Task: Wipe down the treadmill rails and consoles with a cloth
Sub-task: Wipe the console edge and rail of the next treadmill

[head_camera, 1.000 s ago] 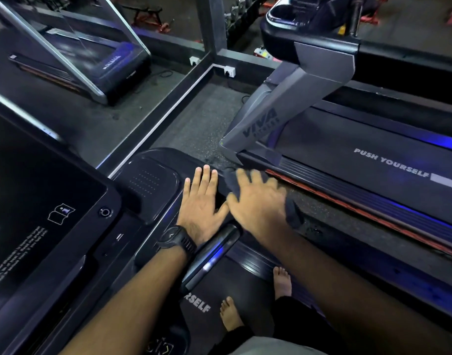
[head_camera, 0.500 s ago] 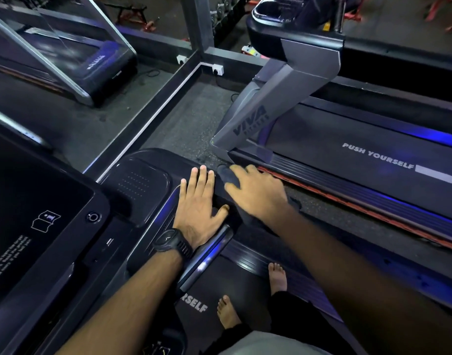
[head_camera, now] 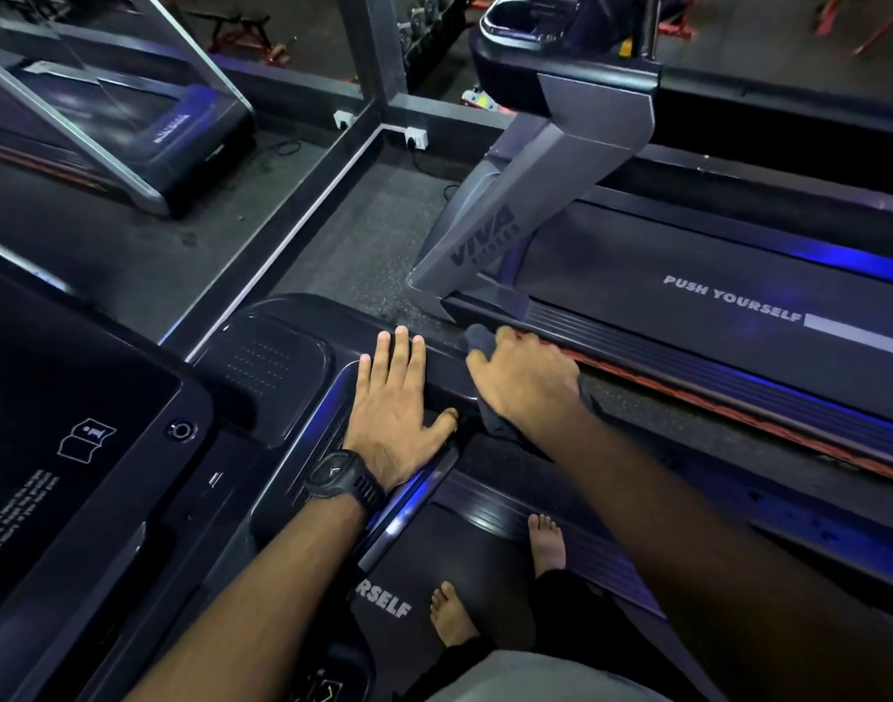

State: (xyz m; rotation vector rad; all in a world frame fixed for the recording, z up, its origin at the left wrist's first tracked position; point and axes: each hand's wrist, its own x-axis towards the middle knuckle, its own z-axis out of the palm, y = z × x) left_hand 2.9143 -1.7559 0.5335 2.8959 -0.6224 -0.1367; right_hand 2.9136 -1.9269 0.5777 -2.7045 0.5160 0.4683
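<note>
A right hand [head_camera: 525, 382] curls its grip round a dark grey cloth [head_camera: 477, 336] at the right edge of a glossy black treadmill rail [head_camera: 444, 359]; the left hand [head_camera: 394, 418] lies flat, holding nothing. In dim light the cloth seems bunched, and could slip off that edge.

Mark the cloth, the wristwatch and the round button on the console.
cloth [head_camera: 479, 338], head view, on its exposed far end.
wristwatch [head_camera: 339, 472], head view, on the dial.
round button [head_camera: 181, 430], head view, on its centre.
</note>
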